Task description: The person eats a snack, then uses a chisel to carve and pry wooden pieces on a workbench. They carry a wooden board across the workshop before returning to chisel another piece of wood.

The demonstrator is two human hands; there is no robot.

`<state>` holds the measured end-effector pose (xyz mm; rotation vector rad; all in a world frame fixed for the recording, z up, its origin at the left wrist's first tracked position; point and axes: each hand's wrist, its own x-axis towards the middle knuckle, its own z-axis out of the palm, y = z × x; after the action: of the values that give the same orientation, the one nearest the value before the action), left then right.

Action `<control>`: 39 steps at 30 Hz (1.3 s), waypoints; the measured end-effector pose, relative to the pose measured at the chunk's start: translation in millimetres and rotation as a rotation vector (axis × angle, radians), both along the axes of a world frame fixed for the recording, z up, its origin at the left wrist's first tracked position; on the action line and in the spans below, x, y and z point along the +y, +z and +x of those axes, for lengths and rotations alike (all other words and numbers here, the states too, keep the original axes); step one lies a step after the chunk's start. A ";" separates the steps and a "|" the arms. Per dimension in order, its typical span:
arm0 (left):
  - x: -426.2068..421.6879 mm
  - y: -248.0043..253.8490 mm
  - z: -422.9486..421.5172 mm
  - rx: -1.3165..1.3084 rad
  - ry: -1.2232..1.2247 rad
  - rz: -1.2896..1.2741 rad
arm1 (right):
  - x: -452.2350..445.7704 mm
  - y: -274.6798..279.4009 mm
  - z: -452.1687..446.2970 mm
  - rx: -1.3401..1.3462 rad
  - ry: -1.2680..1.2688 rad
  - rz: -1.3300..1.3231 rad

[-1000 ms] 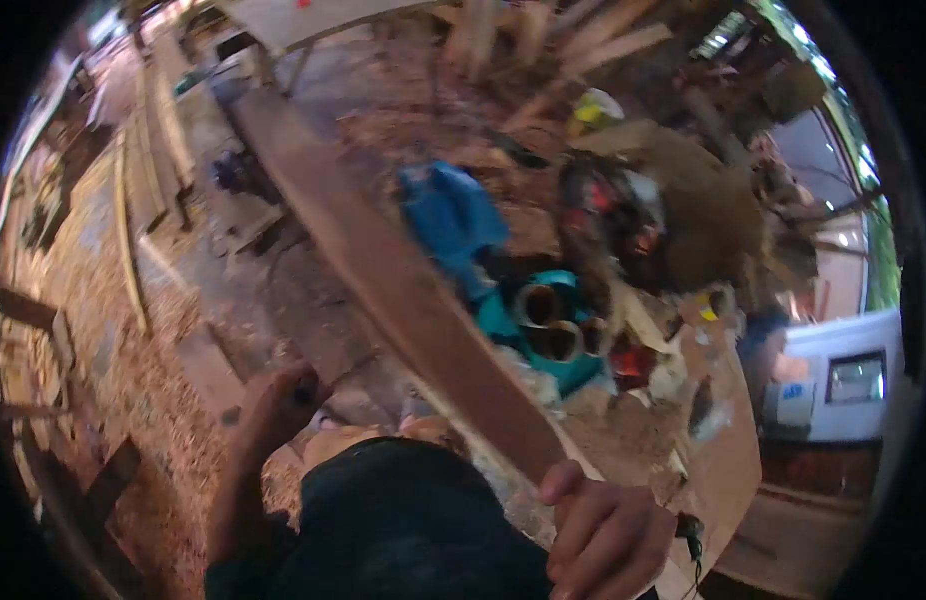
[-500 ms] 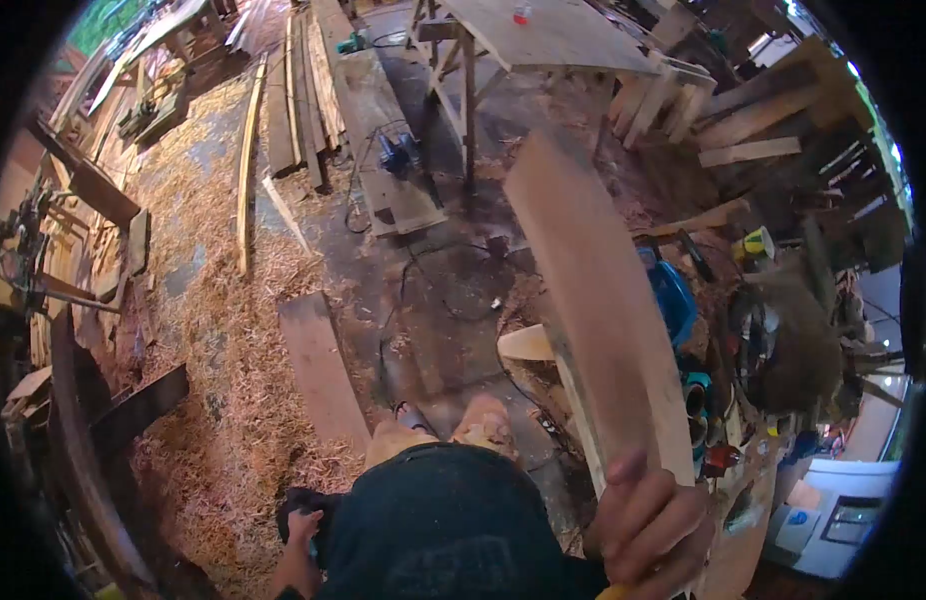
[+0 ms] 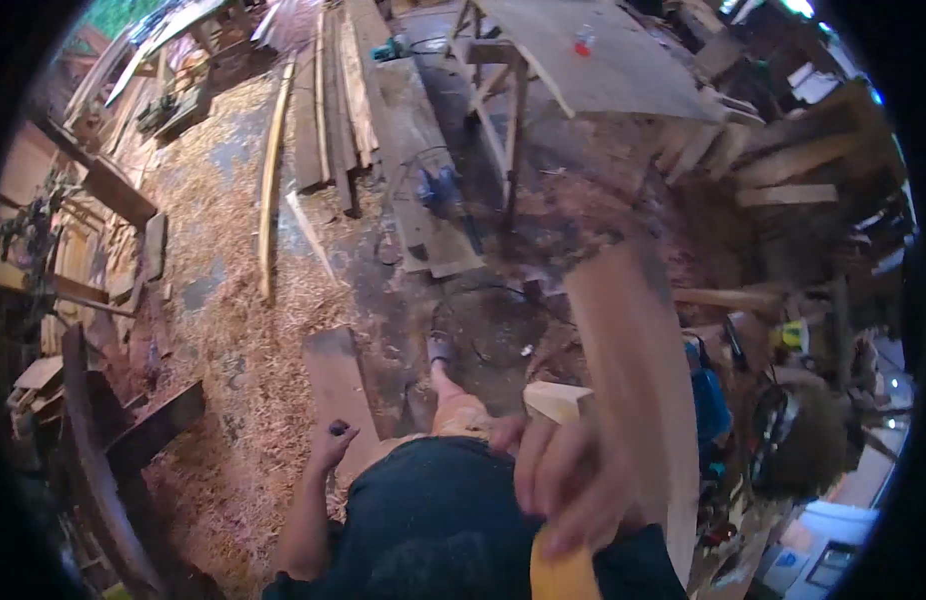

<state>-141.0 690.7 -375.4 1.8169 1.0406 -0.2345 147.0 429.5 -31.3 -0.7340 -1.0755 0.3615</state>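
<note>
My left hand [image 3: 331, 446] is at the lower left, above a short board [image 3: 341, 385] on the shavings. Its fingers are curled round something small and dark that I cannot make out. My right hand [image 3: 568, 478] is in front of my dark shirt, blurred, with its fingers bent together beside the left edge of a long brown plank [image 3: 638, 370]. What those fingers hold is unclear. A yellow-orange piece [image 3: 561, 572] shows just below them. Beyond the hand, the end of a pale timber [image 3: 558, 402] sticks out beside the plank.
Ahead stands a wooden table [image 3: 623, 70] with a small red item on it. A blue power tool [image 3: 438, 192] sits on boards on the floor. Long strips [image 3: 273, 180] lie among wood shavings. Dark timbers [image 3: 158, 430] are at left, and a blue object [image 3: 711, 400] is at right.
The view has swung right and the plank now appears more upright. My right hand has shifted from the plank's near end to its left edge. One foot has come forward.
</note>
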 end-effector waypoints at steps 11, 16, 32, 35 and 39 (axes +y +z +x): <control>76.8 -51.0 2.5 0.322 0.356 -0.165 | 110.8 -227.4 191.2 -0.151 -0.703 -1.290; 83.2 -21.8 50.3 0.179 0.434 -0.095 | 57.1 -377.7 200.5 -0.289 -0.735 -1.866; 547.8 -54.6 296.1 0.162 0.117 -0.035 | 350.2 -346.2 351.4 0.043 -0.945 -1.769; 649.8 -19.3 386.2 0.018 -0.049 0.186 | 485.1 -277.0 399.6 -0.114 -0.931 -1.504; 731.0 41.7 483.3 -0.245 0.096 0.230 | 644.9 -150.1 440.6 -0.179 -0.828 -1.098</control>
<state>342.3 1421.7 -333.7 1.9361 1.0087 0.1697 587.6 1074.4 -181.4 -2.1249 -0.5757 0.1355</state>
